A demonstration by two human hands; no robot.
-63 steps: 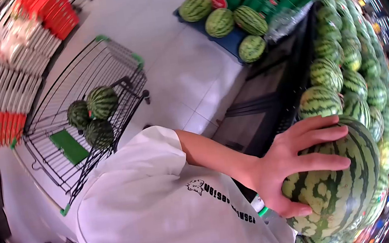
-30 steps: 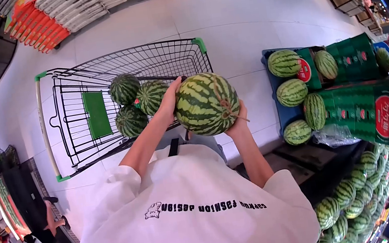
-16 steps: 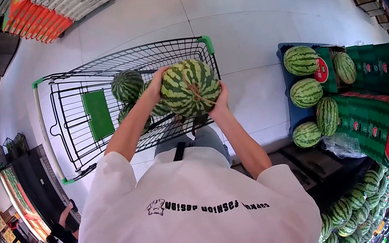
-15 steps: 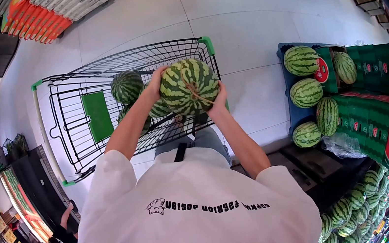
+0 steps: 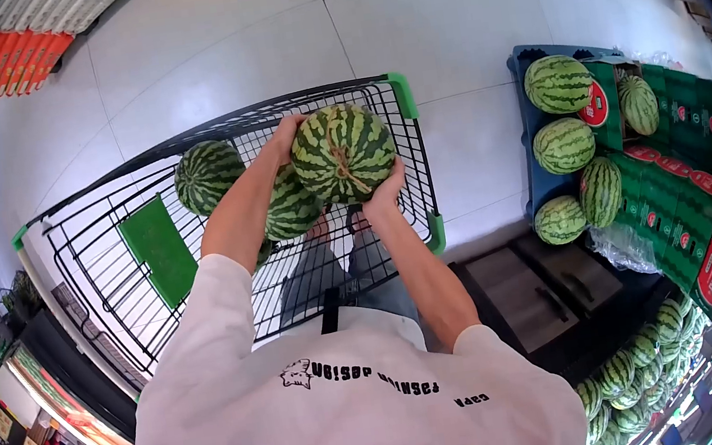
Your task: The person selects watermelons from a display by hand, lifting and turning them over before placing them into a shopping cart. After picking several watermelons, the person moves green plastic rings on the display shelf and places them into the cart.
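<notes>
A large striped watermelon (image 5: 344, 153), its stem side turned up with a brown string or stem at the middle, is held between my two hands at the right end of a shopping cart (image 5: 222, 114). My left hand (image 5: 284, 134) grips the melon's left side, and my right hand (image 5: 386, 193) presses against its lower right. Under my left forearm, a dark striped watermelon (image 5: 209, 178) and a lighter one (image 5: 288, 205) rest in the cart. A bit of another melon shows below the forearm, mostly hidden.
To the right, several watermelons (image 5: 565, 146) sit on a blue pallet (image 5: 542, 187) beside green cartons (image 5: 660, 216). More melons (image 5: 632, 375) are piled at lower right. A green panel (image 5: 158, 252) is fixed in the cart's left part. Orange and white packages (image 5: 6, 64) stand upper left.
The held watermelon looks slightly smaller and lower within the cart frame. My view has shifted, with the cart now appearing larger and more of its right end showing around the melon.
</notes>
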